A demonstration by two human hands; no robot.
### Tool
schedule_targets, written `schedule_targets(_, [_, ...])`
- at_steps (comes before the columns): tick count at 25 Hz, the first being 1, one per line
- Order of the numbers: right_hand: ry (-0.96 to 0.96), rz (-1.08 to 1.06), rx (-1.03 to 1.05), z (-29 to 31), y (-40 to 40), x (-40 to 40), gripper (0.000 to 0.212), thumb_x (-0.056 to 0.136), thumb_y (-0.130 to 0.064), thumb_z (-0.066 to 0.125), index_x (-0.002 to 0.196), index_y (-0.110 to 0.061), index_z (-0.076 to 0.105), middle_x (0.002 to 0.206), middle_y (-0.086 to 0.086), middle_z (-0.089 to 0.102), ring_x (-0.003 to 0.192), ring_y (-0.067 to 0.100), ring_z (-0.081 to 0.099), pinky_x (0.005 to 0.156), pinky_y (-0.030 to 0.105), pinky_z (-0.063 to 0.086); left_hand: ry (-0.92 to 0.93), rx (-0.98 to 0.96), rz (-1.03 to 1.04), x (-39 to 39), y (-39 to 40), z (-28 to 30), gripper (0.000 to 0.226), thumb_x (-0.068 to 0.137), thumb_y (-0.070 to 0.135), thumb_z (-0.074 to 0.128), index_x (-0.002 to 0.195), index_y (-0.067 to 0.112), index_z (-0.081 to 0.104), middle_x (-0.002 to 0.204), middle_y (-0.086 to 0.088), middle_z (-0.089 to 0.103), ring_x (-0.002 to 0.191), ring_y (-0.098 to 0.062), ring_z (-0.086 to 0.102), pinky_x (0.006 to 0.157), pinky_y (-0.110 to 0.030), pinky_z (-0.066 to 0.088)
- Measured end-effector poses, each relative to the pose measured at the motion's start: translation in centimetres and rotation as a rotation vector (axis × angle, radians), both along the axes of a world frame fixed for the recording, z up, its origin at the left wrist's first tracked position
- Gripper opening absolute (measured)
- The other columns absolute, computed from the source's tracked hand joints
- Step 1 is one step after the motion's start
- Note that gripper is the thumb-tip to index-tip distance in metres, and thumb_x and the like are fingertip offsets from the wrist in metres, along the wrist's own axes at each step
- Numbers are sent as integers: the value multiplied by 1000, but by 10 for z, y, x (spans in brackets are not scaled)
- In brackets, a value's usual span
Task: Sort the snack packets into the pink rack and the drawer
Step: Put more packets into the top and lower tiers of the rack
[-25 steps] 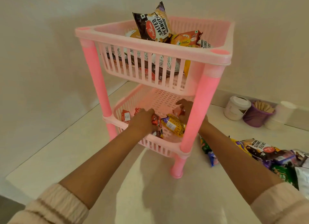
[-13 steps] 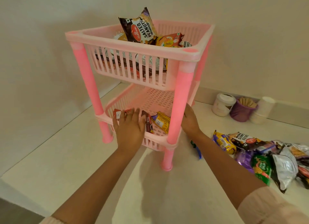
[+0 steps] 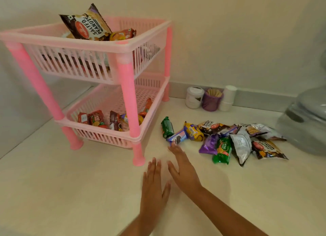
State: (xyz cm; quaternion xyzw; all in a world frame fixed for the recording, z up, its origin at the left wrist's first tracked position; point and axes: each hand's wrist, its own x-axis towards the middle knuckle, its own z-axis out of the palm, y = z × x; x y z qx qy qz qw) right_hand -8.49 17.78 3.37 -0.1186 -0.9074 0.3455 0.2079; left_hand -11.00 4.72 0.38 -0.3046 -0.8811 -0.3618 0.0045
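Two bare hands hover flat over the pale counter at lower centre of the frame. The left hand (image 3: 154, 184) holds nothing, fingers straight. The right hand (image 3: 185, 170) stretches, fingers extended and empty, its fingertips (image 3: 173, 146) just short of the Oreo packet (image 3: 178, 138) at the near edge of a heap of snack packets (image 3: 229, 140) at centre right. The two-tier pink rack (image 3: 129, 101) stands at upper left, packets in both tiers.
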Motion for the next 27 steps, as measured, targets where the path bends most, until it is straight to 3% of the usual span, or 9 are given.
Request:
schedule_targets(5, [-79,-126,187,-17,51,75,48,91,-21,48,138,-26,38,153,-11,14,143,7,1,116,23,7,-6,-44,-162,24,49,6,66,95,35,41,136,34,-11,146,15,-21,137,-2,-20,111,-19,-10])
schedule_targets(8, [-69,-234,234,-20,81,113,48,88,-19,54,135,-22,43,151,-6,23,143,11,7,117,32,11,-16,-88,-228,48,73,1,68,94,38,41,136,33,-13,145,15,-22,137,-2,-19,114,-22,-3])
schedule_targets(12, [-38,-358,150,-25,116,151,46,87,-20,55,132,-25,45,146,-19,17,143,6,10,115,27,17,-18,-124,-258,71,110,-1,72,93,44,40,133,34,-18,144,14,-25,137,-1,-17,113,-22,-4])
schedule_targets(15, [-51,-463,124,-27,150,174,50,86,-23,58,134,-26,42,150,-13,23,142,7,10,116,34,22,-2,-119,-275,84,141,3,75,92,46,42,133,35,-20,142,15,-30,142,-9,-15,114,-29,-5])
schedule_targets(18, [-88,-541,131,-26,186,193,53,85,-28,60,135,-24,41,153,-3,24,143,11,12,114,30,20,48,-38,-232,89,166,13,79,88,43,53,142,30,-4,148,11,-21,141,-11,-13,113,-39,-2])
schedule_targets(22, [-141,-581,153,-23,224,205,55,83,-30,63,134,-18,43,151,3,30,142,18,20,113,28,19,249,-18,-224,75,202,33,77,78,36,67,141,9,33,153,-16,22,141,-33,18,107,-49,18])
schedule_targets(27, [-197,-512,318,-22,242,199,68,82,-40,63,139,-15,37,146,11,38,139,29,28,114,39,22,328,-115,-252,60,239,52,65,81,29,67,138,10,40,153,-14,24,142,-34,18,111,-57,16])
